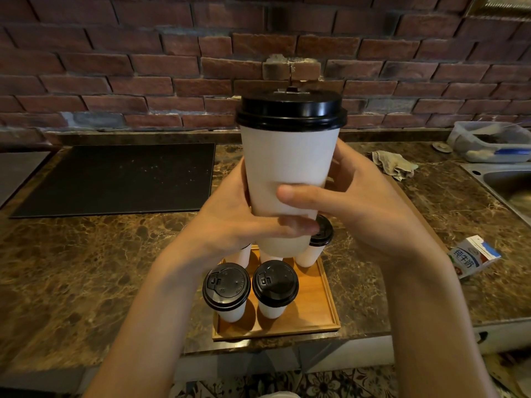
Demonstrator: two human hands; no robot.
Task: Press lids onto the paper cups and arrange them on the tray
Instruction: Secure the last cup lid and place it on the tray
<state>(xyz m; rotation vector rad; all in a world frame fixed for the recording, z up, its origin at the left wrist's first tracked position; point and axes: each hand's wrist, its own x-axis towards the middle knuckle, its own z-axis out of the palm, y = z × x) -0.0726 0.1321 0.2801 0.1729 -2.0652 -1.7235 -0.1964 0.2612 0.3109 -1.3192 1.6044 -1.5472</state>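
cup (288,168): matt white paper | lid (290,110): glossy black plastic | tray (324,305): smooth wood | counter (86,268): polished marble | wall (143,53): rough brick

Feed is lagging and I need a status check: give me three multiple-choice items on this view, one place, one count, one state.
1. The milk carton is: A) on the tray; B) in the sink; C) on the counter, right of the tray.
2. Lidded cups in the tray's near row: A) one; B) two; C) four.
3. The held cup is: A) lidded; B) lidless; C) crushed.
1C: it rests on marble past the tray's right edge. 2B: two stand side by side there. 3A: a black lid caps it; left hand and right hand grip it.
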